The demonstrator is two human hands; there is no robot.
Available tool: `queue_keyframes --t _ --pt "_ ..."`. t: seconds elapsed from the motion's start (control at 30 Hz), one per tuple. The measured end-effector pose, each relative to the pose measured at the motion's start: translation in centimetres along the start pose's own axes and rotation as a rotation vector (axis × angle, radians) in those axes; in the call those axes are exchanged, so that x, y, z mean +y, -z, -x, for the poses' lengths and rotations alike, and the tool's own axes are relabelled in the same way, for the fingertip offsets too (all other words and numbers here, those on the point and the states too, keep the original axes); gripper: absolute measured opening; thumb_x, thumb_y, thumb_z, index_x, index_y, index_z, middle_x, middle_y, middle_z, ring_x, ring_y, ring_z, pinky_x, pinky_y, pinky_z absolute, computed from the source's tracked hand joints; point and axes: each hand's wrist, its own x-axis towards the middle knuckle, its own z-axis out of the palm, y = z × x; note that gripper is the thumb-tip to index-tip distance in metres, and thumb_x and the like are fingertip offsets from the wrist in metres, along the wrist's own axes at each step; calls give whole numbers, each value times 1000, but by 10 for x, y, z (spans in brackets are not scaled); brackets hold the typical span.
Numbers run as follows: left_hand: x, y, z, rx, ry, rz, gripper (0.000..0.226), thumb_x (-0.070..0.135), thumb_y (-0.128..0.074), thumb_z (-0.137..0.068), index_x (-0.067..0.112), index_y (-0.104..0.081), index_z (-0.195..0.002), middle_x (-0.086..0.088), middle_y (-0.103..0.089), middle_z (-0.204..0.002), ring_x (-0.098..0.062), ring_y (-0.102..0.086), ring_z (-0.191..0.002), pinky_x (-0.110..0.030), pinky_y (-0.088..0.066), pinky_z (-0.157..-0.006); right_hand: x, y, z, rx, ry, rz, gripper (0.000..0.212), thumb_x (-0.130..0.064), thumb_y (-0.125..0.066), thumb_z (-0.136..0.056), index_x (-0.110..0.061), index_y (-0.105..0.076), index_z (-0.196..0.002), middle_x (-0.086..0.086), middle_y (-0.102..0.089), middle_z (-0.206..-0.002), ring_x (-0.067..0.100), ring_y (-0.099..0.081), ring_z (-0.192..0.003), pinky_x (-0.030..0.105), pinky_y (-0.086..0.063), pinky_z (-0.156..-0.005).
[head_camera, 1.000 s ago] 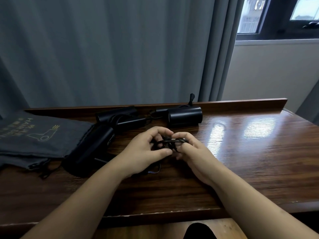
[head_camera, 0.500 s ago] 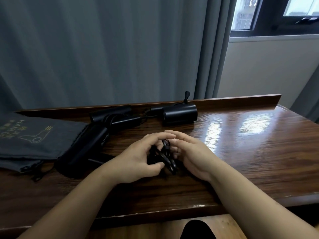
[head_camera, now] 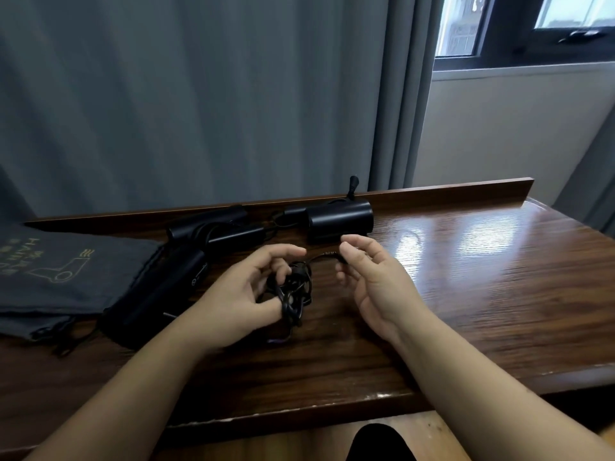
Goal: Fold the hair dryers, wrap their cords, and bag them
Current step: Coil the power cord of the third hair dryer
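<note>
Cord (head_camera: 293,294), coiled black, sits gripped in the left hand (head_camera: 246,294); the right hand (head_camera: 372,277) pinches its loose end with curled fingers.

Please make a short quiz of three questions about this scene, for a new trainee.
1. True or false: the left hand holds the coiled cord.
2. Where does the grey bag lie? A) on the left part of the table B) at its right end C) on the floor
3. Fill in: the right hand pinches the cord's loose ____.

Key: 1 true; 2 A; 3 end.
</note>
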Motion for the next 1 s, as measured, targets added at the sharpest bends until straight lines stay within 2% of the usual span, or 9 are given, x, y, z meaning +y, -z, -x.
queue_keyframes --t 0.1,0.23,0.37,0.43,0.53,0.67,0.77,0.87,1.0 --pt "-1 2 -1 5 14 32 58 0 -72 -85 41 -62 -125 12 -54 -93 -5 -62 -98 -25 -50 -96 -4 -3 1 0 26 -87 24 -18 -72 -76 -14 -65 -99 5 -67 -93 14 -66 -75 22 -57 -68" --pt "1 3 3 -58 25 24 60 10 -72 -84 43 -56 -132 13 -59 -117 -11 -59 -124 -30 -46 -106 -6 -5 1 -23 43 -165 27 -12 -65 -84 -11 -67 -111 11 -73 -102 17 -68 -83 23 -58 -73" --pt "3 4 1 -170 92 -11 70 10 -54 -78 43 -50 -139 17 -56 -138 -9 -46 -139 -30 -40 -112 -6 -4 1 33 66 -185 17 -5 -57 -97 -15 -60 -110 12 -73 -101 18 -68 -82 25 -58 -72" --pt "5 2 -1 -112 98 -23 59 21 -53 -81 43 -54 -135 14 -61 -134 -12 -50 -136 -34 -42 -110 -7 -5 1 41 74 -194 13 -6 -55 -99 -16 -59 -105 10 -73 -99 18 -69 -82 26 -58 -72" --pt "10 0 -2 -16 68 -294 43 49 -63 -86 48 -54 -128 19 -62 -125 2 -55 -122 -29 -46 -105 -7 -5 2 36 87 -221 9 -9 -55 -99 -16 -57 -103 7 -73 -95 18 -70 -82 26 -59 -72" --pt "20 -2 -1 -45 80 -457 34 25 -65 -90 48 -49 -108 22 -58 -124 3 -58 -114 -24 -51 -97 -8 -7 4 29 109 -265 11 -10 -54 -100 -16 -54 -109 6 -72 -94 17 -70 -80 27 -59 -72" --pt "17 -3 0 -11 51 -641 29 29 -65 -88 44 -43 -99 23 -52 -127 9 -52 -109 -17 -48 -90 -9 -7 5 28 114 -278 15 -9 -54 -99 -17 -52 -112 7 -72 -96 17 -70 -82 27 -59 -74" --pt "12 -7 1 100 -9 -735 18 33 -64 -92 42 -50 -101 22 -51 -136 6 -42 -127 -20 -39 -106 -9 -5 2 54 120 -300 16 -9 -56 -98 -16 -52 -112 8 -73 -99 16 -71 -85 25 -59 -74" --pt "9 -10 2 155 -65 -697 16 25 -57 -99 35 -58 -111 20 -58 -132 3 -51 -122 -22 -47 -101 -9 -5 2 2 183 -177 24 -15 -63 -88 -14 -54 -110 10 -73 -107 22 -72 -96 29 -59 -81"
